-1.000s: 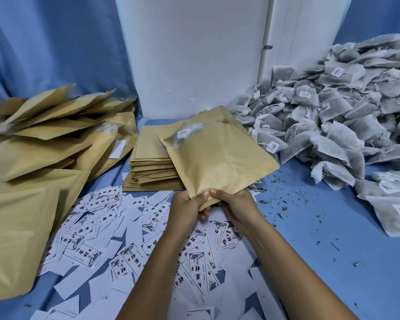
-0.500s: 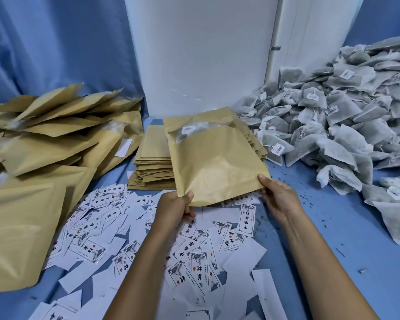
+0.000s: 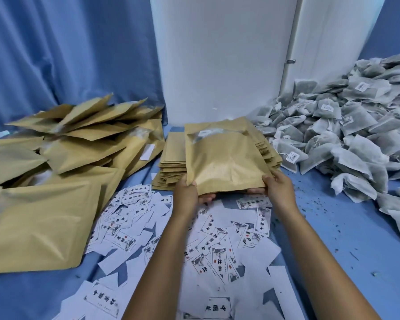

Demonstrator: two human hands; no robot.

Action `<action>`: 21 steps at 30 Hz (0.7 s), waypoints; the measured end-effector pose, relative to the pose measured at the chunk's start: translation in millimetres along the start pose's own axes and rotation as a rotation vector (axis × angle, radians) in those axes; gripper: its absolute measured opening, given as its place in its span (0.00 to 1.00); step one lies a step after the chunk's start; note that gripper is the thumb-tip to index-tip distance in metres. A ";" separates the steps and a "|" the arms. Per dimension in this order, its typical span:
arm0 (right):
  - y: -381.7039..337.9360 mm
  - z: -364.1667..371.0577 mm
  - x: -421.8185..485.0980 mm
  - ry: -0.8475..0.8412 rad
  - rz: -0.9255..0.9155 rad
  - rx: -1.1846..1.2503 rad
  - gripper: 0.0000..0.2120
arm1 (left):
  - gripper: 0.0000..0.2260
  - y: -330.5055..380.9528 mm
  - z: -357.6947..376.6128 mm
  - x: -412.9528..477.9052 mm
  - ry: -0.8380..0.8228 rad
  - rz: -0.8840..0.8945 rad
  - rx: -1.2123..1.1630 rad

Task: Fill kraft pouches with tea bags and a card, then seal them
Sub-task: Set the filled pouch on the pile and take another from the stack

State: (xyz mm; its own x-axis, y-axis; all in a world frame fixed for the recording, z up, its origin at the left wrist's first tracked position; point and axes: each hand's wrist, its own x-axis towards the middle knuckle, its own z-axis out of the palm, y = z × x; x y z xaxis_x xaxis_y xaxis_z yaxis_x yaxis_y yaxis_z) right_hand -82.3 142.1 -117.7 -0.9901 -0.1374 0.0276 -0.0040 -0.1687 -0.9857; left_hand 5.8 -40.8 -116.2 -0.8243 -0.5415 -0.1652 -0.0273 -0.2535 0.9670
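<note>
Both hands grasp one kraft pouch [image 3: 224,162] by its near bottom corners, the left hand [image 3: 187,192] and the right hand [image 3: 278,186] holding it tilted above the middle of the blue desk [image 3: 333,227], its open mouth facing away. Behind it lies a stack [image 3: 171,162] of flat pouches. Cards [image 3: 217,245] litter the near edge, filled pouches [image 3: 62,158] crowd the left side, and tea bags [image 3: 356,135] heap along the right.

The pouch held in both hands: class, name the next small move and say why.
Probably press along the far, open end to seal it. The pouch bulges as if filled, a tag shows at its mouth, and the left hand and right hand grip only its near corners, over the cards.
</note>
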 end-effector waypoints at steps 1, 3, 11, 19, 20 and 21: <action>-2.6 9.1 -1.2 0.001 -0.014 0.023 0.15 | 0.17 8.6 -6.9 -0.2 0.004 0.030 0.015; -6.6 28.6 -3.8 -0.015 -0.022 0.088 0.18 | 0.14 23.3 -25.0 -2.4 0.013 0.080 0.019; -28.8 155.5 -20.3 -0.174 0.030 0.369 0.15 | 0.13 67.1 -128.0 -9.9 0.180 0.365 -0.088; -28.2 290.8 -36.1 -0.575 0.246 0.464 0.08 | 0.05 117.8 -219.0 1.9 0.296 0.240 -0.708; -15.8 292.2 -36.5 -0.589 0.247 0.330 0.06 | 0.06 114.8 -223.8 4.0 0.293 0.168 -0.591; -3.1 290.3 -35.0 -0.584 0.247 0.213 0.06 | 0.07 109.4 -227.2 7.0 0.300 0.105 -0.465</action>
State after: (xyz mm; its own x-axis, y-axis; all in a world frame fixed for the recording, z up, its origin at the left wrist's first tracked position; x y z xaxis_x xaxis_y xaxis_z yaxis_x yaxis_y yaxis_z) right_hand -7.0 -135.9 -67.2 -0.7193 -0.6929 -0.0504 0.3006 -0.2451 -0.9217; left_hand 125.6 -254.5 -55.7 -0.6102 -0.7699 -0.1868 0.3542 -0.4761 0.8049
